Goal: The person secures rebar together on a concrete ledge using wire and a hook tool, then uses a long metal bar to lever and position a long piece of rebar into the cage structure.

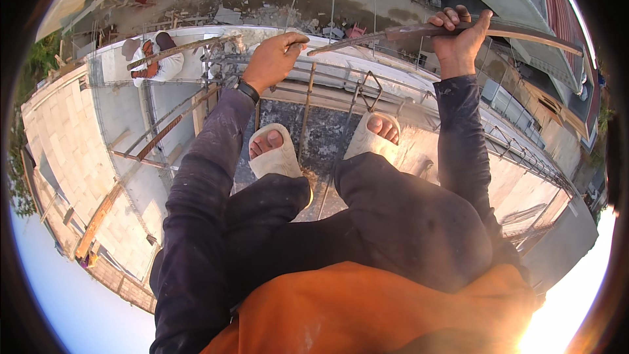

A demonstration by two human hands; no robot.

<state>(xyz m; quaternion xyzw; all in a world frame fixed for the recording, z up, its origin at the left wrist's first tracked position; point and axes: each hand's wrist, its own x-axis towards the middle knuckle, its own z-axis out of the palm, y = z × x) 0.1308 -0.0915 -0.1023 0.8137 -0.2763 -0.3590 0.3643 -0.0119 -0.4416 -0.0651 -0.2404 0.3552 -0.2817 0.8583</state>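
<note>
Brown and slender, the long bar [537, 37] sits in our right hand [460, 42], whose fingers bend over it while the thumb stands up beside it. Just off the bar's left end, the fingers of our left hand [272, 62] are drawn together; we cannot tell whether they hold anything. A dark band [248, 92] circles that wrist. On the near side of the bar we see a rusty upright rod [307, 101] and our pale slippers [278, 159]; well left of it, a co-worker [171, 65] in white; beyond it, rubble [228, 16].
</note>
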